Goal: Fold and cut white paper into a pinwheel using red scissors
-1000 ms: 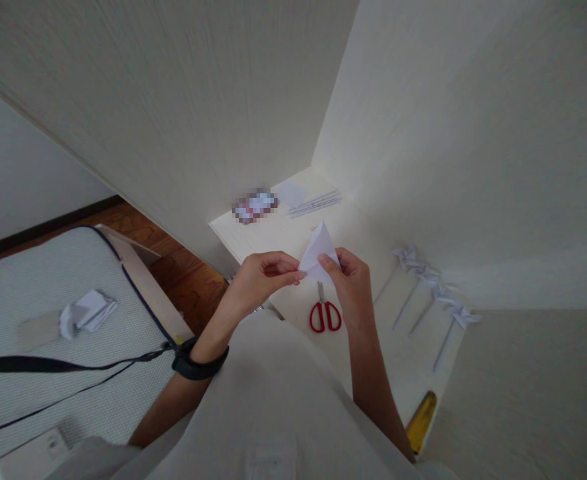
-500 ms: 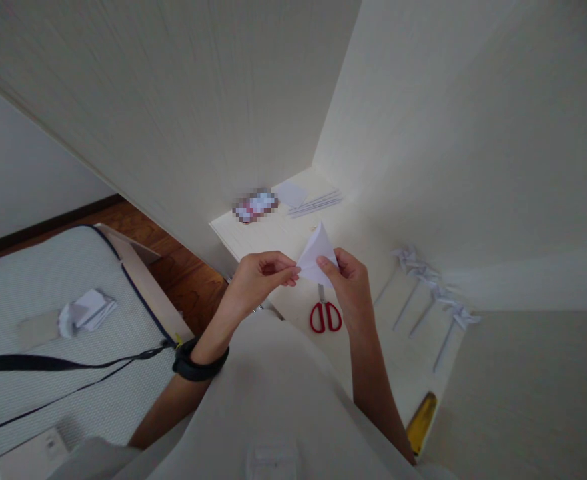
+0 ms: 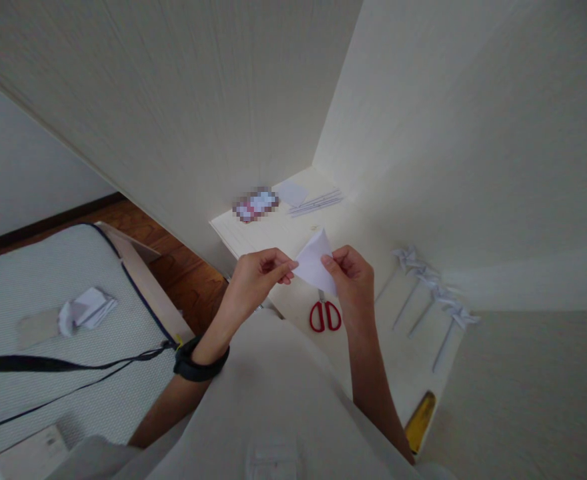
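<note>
Pinching folded paper [image 3: 315,263], left hand [image 3: 257,275] and right hand [image 3: 353,275].

Pixelated patch [image 3: 255,204] near the table's [image 3: 403,373] far left corner, impossible to identify. Blades of the red scissors [image 3: 325,315] mostly hidden behind the folded paper [image 3: 314,262] and right hand [image 3: 352,279]. Yellow object [image 3: 420,420] at the table's near edge partly covered by the right forearm. Paper pinwheels [image 3: 431,283] along the right edge too small for detail.
</note>
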### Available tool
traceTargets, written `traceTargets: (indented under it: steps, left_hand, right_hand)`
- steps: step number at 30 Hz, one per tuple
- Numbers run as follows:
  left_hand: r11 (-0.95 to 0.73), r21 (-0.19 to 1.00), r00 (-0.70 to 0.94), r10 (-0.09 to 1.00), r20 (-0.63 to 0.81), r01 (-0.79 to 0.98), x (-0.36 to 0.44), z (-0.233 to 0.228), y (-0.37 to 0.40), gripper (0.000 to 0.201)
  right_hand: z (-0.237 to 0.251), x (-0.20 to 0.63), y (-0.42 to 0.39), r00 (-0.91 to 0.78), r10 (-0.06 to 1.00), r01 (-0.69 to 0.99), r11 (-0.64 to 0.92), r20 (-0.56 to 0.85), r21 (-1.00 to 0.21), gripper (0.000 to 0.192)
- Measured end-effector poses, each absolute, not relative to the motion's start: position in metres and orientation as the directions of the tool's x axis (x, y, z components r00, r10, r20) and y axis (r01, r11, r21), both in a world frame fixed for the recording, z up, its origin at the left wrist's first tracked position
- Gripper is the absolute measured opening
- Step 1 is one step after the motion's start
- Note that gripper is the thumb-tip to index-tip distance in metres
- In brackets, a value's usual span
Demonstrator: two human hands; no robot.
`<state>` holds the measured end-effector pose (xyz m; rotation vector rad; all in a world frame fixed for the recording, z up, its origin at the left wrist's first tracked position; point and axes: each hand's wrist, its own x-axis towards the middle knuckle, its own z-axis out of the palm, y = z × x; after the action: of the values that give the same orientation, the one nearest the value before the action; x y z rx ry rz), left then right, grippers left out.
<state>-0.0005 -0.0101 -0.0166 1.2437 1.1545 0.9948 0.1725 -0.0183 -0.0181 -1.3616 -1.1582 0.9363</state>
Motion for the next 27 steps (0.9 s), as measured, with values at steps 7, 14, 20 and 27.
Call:
traceTargets:
  steps: [7, 14, 20, 27]
  left_hand:
    - [0.052, 0.996, 0.105, 0.993, -0.059, 0.072, -0.0016, -0.0156, -0.0099, 0.019]
    - [0.024, 0.997, 0.033, 0.999, -0.026, 0.076, -0.0025, -0.0145, -0.0101, 0.019]
    - [0.012, 0.997, 0.023, 1.0, -0.014, 0.08, 0.0009, -0.0151, -0.0101, 0.017]
    - [-0.005, 0.996, -0.035, 0.999, 0.008, 0.094, -0.0021, -0.017, -0.0073, 0.017]
  right_hand:
    - [-0.0195, 0.1744, -0.0166, 0.21, 0.976, 0.139, 0.03, 0.059, -0.99, 0.013]
    - [-0.0227, 0.1764, -0.018, 0.208, 0.976, 0.148, 0.033, 0.064, -0.988, 0.008]
    - [-0.0215, 0.1745, -0.0196, 0.258, 0.963, 0.169, 0.033, 0.077, -0.985, 0.01]
    - [-0.0223, 0.1729, -0.0139, 0.236, 0.97, 0.143, 0.027, 0.061, -0.989, 0.008]
